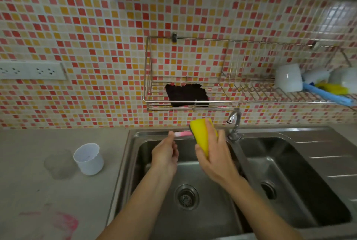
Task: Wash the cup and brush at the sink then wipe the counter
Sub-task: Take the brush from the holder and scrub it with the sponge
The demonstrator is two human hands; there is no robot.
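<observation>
Yellow rectangular sponge [201, 138] sits gripped in the curled fingers of the right hand [214, 156], touching the slim pink-and-white brush [182, 133] pinched in the fingers of the left hand [165, 154] above the steel sink [202, 224]. The white plastic cup [88, 159] stands on the grey desk [34, 187], well left of both.

Head view — looks down, close over sink [301, 133].

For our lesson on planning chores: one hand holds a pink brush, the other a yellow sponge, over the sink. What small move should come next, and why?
Probably draw the sponge along the brush to scrub it. The left hand pinches the brush, the right hand grips the sponge at its far end, both over the sink. The cup stands on the counter.
</observation>
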